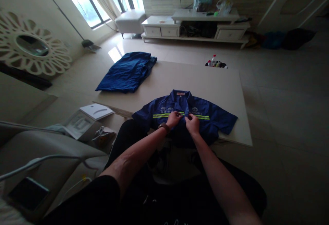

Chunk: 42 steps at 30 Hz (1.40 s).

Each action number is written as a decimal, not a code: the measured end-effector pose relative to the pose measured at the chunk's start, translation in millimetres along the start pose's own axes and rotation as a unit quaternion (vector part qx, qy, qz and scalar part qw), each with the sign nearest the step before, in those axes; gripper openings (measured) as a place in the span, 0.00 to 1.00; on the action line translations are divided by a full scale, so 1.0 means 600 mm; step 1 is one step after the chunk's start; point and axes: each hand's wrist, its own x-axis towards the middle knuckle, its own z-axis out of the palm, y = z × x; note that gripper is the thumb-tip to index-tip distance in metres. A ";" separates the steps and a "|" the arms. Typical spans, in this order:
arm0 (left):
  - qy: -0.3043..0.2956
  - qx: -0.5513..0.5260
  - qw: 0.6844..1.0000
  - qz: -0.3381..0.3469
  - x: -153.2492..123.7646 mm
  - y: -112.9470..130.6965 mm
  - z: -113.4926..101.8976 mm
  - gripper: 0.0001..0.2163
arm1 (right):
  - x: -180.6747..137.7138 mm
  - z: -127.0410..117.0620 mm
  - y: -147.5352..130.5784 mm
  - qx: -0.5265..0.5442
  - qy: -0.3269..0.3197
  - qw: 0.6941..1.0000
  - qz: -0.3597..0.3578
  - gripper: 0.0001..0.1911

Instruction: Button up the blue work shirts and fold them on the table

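One dark blue short-sleeved shirt [202, 105] lies front up across the near side of the desk [190, 77], directly before you, its collar pointing away and its lower part coming over the edge toward your lap. A yellow-green stripe crosses its chest, with pale printing just above. Your left hand [174, 119], a dark band [164, 127] around its wrist, has its grip pinched on the shirt's front near the stripe. Your right hand [192, 124] is just beside it, its grip likewise closed on the cloth along the front opening; both thumbs and fingertips are together there.

Farther off, at the desk's far left, you have a folded blue garment [124, 73], well apart from the shirt. Beyond the far edge, red-capped bottles [214, 60] show. To your left, beside the desk, a flat white box [96, 111] rests on a larger box [82, 124], with a crumpled bag [103, 135] near them. A dark-screened device [29, 193] lies on the sofa [61, 146]. Across the room, plastic bags [203, 0] sit on a white TV stand [169, 32], near a pale ottoman [130, 21].
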 end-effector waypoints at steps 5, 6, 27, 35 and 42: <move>-0.001 0.027 1.000 0.015 0.008 -0.003 0.005 0.05 | -0.004 -0.002 -0.001 -0.010 0.002 1.000 0.002 0.08; -0.003 0.031 0.999 0.019 0.007 -0.004 0.004 0.06 | -0.005 -0.002 0.000 -0.014 -0.002 1.000 0.002 0.08; 0.019 0.039 0.990 0.133 -0.046 0.012 -0.012 0.07 | -0.005 0.005 0.015 -0.072 -0.061 0.991 -0.100 0.14; 0.004 -0.091 0.994 0.065 -0.059 0.017 -0.013 0.02 | -0.011 -0.001 0.004 -0.103 -0.054 0.980 -0.159 0.08; 0.043 -0.251 0.966 -0.039 -0.051 0.005 -0.003 0.06 | -0.017 -0.005 -0.007 -0.117 -0.045 0.976 -0.179 0.09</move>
